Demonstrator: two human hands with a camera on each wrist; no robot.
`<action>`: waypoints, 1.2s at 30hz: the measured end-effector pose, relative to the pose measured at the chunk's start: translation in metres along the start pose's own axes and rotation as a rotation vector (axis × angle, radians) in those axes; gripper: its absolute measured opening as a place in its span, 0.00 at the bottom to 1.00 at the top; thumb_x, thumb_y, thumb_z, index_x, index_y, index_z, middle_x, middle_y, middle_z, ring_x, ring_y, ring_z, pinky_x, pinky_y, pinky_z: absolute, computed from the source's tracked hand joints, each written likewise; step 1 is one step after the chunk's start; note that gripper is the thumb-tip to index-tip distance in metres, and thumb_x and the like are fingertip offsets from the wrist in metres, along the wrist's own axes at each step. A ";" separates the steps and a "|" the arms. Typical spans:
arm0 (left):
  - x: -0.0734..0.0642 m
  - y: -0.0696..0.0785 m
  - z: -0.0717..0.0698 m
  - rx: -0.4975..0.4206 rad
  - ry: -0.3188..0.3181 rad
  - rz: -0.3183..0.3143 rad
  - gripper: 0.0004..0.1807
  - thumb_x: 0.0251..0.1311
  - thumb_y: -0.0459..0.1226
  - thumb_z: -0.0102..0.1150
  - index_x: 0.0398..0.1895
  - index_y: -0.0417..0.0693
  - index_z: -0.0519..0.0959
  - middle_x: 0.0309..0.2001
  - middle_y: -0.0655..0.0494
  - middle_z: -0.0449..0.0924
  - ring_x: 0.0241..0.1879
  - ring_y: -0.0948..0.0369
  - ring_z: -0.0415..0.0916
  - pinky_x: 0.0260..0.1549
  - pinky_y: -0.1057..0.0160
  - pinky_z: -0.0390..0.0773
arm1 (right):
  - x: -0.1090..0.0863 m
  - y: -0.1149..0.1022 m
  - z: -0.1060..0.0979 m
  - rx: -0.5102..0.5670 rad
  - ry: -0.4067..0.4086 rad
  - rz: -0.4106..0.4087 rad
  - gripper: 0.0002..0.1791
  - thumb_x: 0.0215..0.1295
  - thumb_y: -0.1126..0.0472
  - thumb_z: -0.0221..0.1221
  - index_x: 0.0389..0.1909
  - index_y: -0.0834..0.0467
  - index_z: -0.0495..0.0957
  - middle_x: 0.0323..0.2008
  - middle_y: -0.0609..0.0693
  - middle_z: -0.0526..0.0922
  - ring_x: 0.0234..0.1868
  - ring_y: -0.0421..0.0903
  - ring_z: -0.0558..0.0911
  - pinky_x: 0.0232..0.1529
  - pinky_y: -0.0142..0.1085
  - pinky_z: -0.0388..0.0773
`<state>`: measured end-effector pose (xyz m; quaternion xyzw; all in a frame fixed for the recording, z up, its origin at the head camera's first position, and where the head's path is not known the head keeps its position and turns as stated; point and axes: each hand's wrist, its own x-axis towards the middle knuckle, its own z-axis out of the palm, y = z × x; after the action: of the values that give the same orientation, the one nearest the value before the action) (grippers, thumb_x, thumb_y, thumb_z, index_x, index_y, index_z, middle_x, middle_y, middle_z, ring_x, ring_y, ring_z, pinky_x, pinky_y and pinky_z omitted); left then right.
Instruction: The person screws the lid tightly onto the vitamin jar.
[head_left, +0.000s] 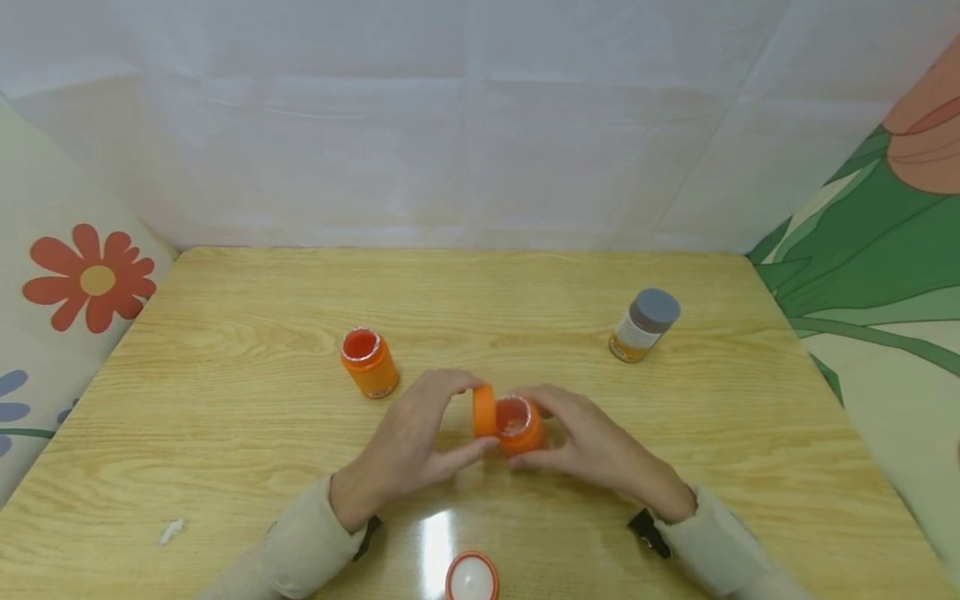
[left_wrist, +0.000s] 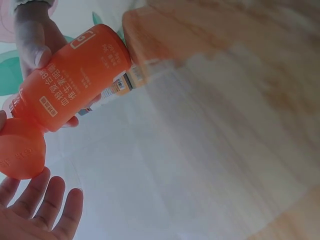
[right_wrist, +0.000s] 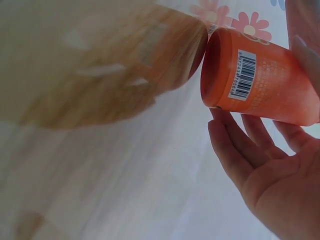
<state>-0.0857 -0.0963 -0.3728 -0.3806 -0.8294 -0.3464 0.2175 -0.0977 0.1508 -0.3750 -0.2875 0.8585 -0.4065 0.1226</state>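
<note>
In the head view my left hand (head_left: 408, 442) pinches an orange screw cap (head_left: 484, 410) on edge between thumb and fingers, right beside the mouth of an orange bottle (head_left: 525, 429). My right hand (head_left: 592, 437) grips that bottle round its side, thumb towards me. The bottle's mouth is uncovered, with a shiny torn rim. White lettering covers the bottle (left_wrist: 75, 77) in the left wrist view, where the cap (left_wrist: 22, 150) overlaps its neck. From the right wrist, the bottle (right_wrist: 265, 75) shows a barcode near its base, my fingers lying along it.
Left of my hands stands a second orange bottle (head_left: 371, 365), uncapped. A grey-lidded bottle (head_left: 645, 325) stands at the back right. Near the front edge lies an upturned orange cap (head_left: 472, 577) with a white inside. A white scrap (head_left: 171, 531) is at the left.
</note>
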 end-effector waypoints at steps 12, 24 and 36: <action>0.000 -0.001 0.002 0.024 0.004 0.021 0.31 0.53 0.50 0.72 0.57 0.45 0.77 0.50 0.51 0.80 0.49 0.57 0.77 0.49 0.60 0.80 | 0.000 0.000 0.001 -0.062 0.015 -0.068 0.35 0.47 0.48 0.76 0.59 0.42 0.76 0.54 0.35 0.81 0.55 0.37 0.79 0.58 0.43 0.78; 0.001 0.000 0.002 0.051 -0.016 0.064 0.32 0.49 0.50 0.74 0.57 0.46 0.80 0.46 0.52 0.79 0.44 0.59 0.74 0.40 0.66 0.78 | 0.001 -0.002 0.002 -0.112 0.019 -0.070 0.37 0.48 0.44 0.74 0.62 0.40 0.75 0.51 0.34 0.80 0.51 0.34 0.79 0.53 0.41 0.80; 0.003 0.001 0.003 0.049 -0.052 0.074 0.32 0.51 0.50 0.73 0.59 0.47 0.79 0.44 0.53 0.77 0.43 0.61 0.72 0.39 0.67 0.76 | 0.001 -0.003 0.003 -0.145 0.022 -0.080 0.40 0.48 0.44 0.74 0.66 0.40 0.72 0.48 0.34 0.79 0.46 0.33 0.78 0.49 0.36 0.79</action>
<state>-0.0867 -0.0926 -0.3726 -0.4143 -0.8285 -0.3075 0.2179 -0.0964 0.1466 -0.3744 -0.3250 0.8749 -0.3509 0.0757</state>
